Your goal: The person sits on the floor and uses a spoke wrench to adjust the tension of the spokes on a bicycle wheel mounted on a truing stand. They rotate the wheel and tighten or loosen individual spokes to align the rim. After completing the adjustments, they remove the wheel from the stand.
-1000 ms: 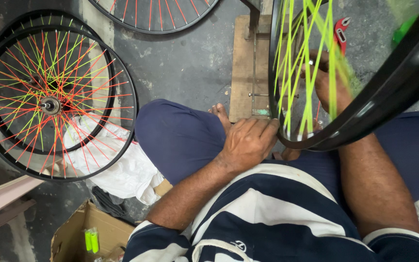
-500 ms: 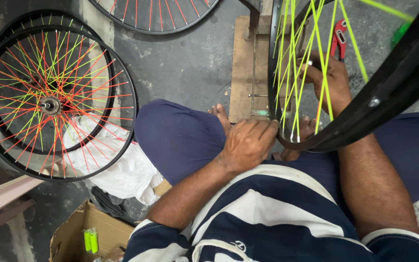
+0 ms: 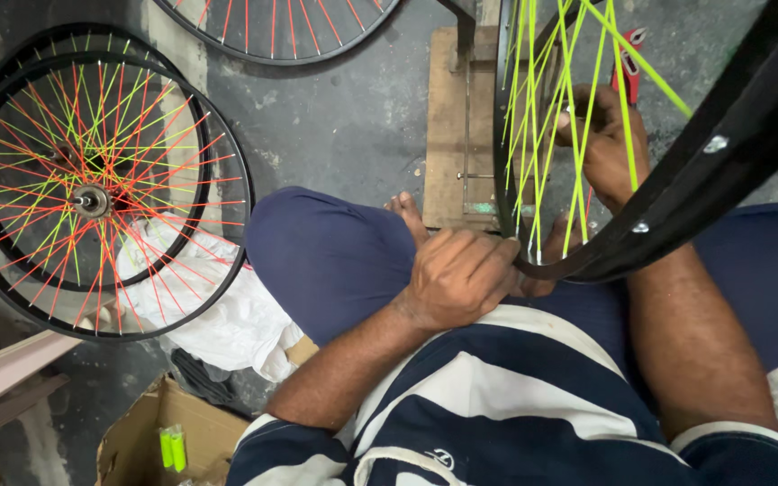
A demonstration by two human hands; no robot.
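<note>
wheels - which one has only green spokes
The wheel in the person's hands, at right: every spoke is neon green. The finished wheels on the floor at left mix red, orange and green.

My wheel rim [image 3: 731, 135] is glossy black metal, its spokes [image 3: 533, 135] smooth lime plastic-coated; wooden stand [image 3: 450, 135] rough, concrete floor [image 3: 335, 117] matt.

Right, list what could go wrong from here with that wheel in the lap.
1. The right hand reaches in among the lime-green spokes; if the black rim turns or drops, fingers could get pinched.
2. Only the left hand steadies the rim's lower edge, beside a bare foot, so a slip could land there.
3. The stacked wheels lean close by the knee and might be knocked over.
</note>
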